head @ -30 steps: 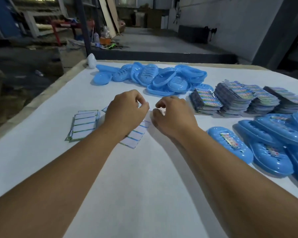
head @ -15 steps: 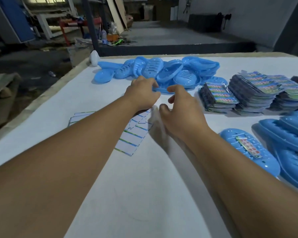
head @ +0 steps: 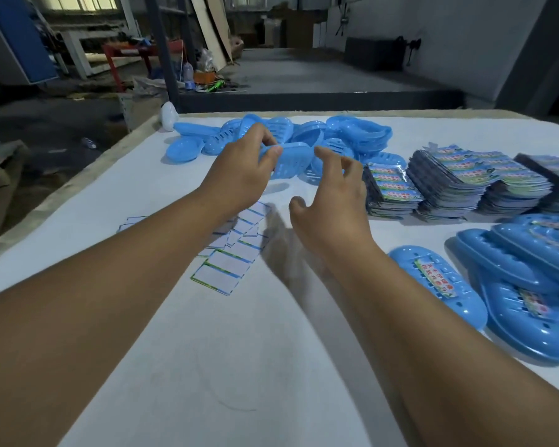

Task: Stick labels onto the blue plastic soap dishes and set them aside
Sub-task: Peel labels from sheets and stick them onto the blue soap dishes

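My left hand [head: 239, 171] grips the left end of a blue slotted soap dish [head: 292, 161], lifted just in front of the pile of unlabelled blue dishes [head: 355, 137] at the far side of the white table [head: 239, 366]. My right hand [head: 333, 195] hovers beside that dish with fingers spread, holding nothing. Label sheets [head: 233, 256] lie face down under my left forearm. Stacks of printed labels [head: 449, 179] stand at the right. Labelled dishes [head: 439, 282] lie at the near right.
A white rounded object [head: 169, 116] sits at the table's far left corner. The table's left edge [head: 62, 188] drops to a cluttered workshop floor. A dark ledge [head: 320, 100] runs behind the table.
Both hands left the label sheets and reached forward to the dish pile. My left hand took hold of one dish and lifted it; my right hand opened beside it.
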Demonstrator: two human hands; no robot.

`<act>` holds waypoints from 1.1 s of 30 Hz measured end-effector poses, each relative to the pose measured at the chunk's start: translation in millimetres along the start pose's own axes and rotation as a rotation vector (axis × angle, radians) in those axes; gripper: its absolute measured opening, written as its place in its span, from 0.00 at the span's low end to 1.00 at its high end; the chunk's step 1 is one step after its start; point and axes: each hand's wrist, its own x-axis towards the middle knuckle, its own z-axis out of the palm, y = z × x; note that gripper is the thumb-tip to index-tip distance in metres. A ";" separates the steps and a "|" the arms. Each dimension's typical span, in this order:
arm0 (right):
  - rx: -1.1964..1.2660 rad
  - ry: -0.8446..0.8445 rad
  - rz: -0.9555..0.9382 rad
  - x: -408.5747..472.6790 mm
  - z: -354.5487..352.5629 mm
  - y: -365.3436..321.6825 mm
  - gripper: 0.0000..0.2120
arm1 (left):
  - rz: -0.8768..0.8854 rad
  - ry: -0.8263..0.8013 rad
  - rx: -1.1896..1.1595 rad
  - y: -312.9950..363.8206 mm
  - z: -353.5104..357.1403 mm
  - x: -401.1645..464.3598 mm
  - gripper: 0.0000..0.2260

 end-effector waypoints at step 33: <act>-0.024 -0.362 -0.124 -13.4 -28.8 6.2 0.29 | -0.265 -0.246 -0.111 11.8 -36.9 -89.6 0.36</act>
